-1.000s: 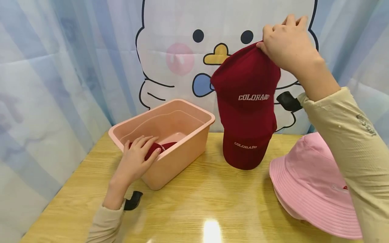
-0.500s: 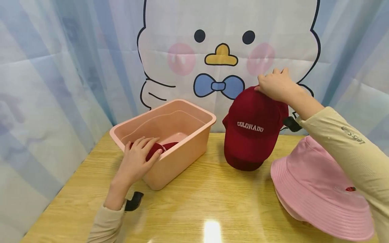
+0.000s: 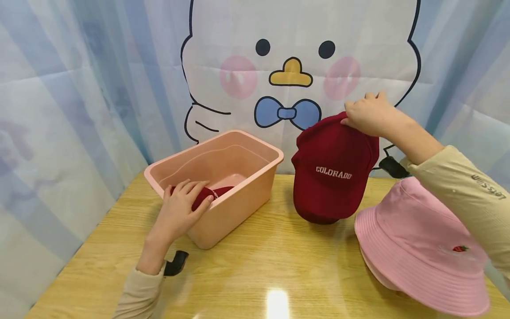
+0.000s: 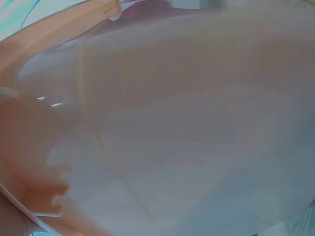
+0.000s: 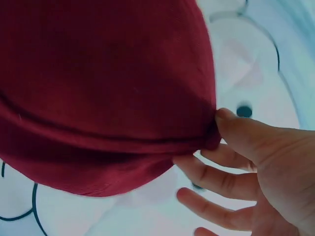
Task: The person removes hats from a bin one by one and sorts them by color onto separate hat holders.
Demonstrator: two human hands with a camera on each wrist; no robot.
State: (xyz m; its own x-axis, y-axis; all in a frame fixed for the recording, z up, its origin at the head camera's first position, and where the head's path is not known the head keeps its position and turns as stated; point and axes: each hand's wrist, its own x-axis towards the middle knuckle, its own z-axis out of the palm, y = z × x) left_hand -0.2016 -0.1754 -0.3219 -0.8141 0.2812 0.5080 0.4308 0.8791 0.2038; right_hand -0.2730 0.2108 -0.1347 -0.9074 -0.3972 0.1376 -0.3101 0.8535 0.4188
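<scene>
At the crown, my right hand (image 3: 374,115) pinches a maroon baseball cap (image 3: 334,153) with white COLORADO lettering, brim pointing down. The right wrist view shows the thumb and index finger on a fold of this cap (image 5: 108,73), the other fingers spread. Behind its brim, the dark red edge of another cap (image 3: 316,219) shows at the table. My left hand (image 3: 177,210) rests across the near-left corner of a peach plastic bin (image 3: 239,208), its fingers extending over the rim. Maroon fabric (image 3: 203,197) lies in the bin beside them. The left wrist view shows mostly the bin's wall (image 4: 172,123).
Pink bucket hats (image 3: 422,248), stacked with a strawberry on the top one, stand at the table's right side. The wooden table (image 3: 247,270) reaches back to a curtain (image 3: 223,44) printed with a white cartoon bird.
My right hand has lowered the held COLORADO cap, which now covers the lettering of the cap behind it. Lately the hand has shifted slightly right. The left hand stays at the bin.
</scene>
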